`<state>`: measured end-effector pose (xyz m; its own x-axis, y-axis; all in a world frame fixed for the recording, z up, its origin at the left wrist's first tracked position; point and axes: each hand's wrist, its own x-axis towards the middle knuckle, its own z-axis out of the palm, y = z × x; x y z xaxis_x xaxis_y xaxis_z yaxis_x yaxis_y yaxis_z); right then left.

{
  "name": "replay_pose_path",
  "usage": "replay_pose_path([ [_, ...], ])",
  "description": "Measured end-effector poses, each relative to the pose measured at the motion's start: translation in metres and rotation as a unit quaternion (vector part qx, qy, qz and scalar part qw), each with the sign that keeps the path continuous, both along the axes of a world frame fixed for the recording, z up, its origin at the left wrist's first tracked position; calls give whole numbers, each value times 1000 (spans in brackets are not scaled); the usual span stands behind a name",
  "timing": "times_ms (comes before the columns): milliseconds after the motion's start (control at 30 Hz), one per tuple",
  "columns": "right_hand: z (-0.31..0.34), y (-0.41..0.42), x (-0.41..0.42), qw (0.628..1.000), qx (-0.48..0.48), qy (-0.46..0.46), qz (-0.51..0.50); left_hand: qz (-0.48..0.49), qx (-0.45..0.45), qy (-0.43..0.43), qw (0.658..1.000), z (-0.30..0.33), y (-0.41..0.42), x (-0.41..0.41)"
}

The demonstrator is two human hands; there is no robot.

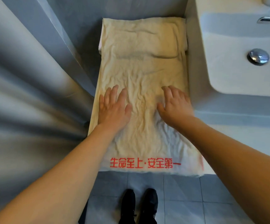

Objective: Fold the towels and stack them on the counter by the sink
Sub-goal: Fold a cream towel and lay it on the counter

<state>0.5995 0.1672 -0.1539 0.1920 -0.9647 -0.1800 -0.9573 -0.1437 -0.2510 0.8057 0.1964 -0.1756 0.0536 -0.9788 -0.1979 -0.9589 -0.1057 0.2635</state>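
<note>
Both palms down on the cream towel (144,97); the left hand (113,109) lies flat with fingers straight, the right hand (174,104) the same, neither grip closed on anything; the towel lies lengthwise along the counter (228,139) just beside the sink (237,50), its red-lettered end at the near edge; at the far end it humps over what looks like a folded towel (185,35); this one looks barely started, with folding and stacking ahead.
</note>
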Motion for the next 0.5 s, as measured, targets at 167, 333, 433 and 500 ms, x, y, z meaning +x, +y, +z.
replay_pose_path([
  [167, -55, -59, -10, 999, 5, 48, 4, -26, 30, -56, 998, -39, -28, 26],
  [333, -70, -60, -11, 998, -7, 59, 10, 15, -50, -59, 997, -38, -50, 20],
  [433, -72, -62, -12, 998, -12, 69, 1, -4, -43, -48, 998, -38, -100, 19],
  [500, -74, -64, -12, 997, -15, 70, -1, -9, 10, -57, 998, -43, -122, 31],
])
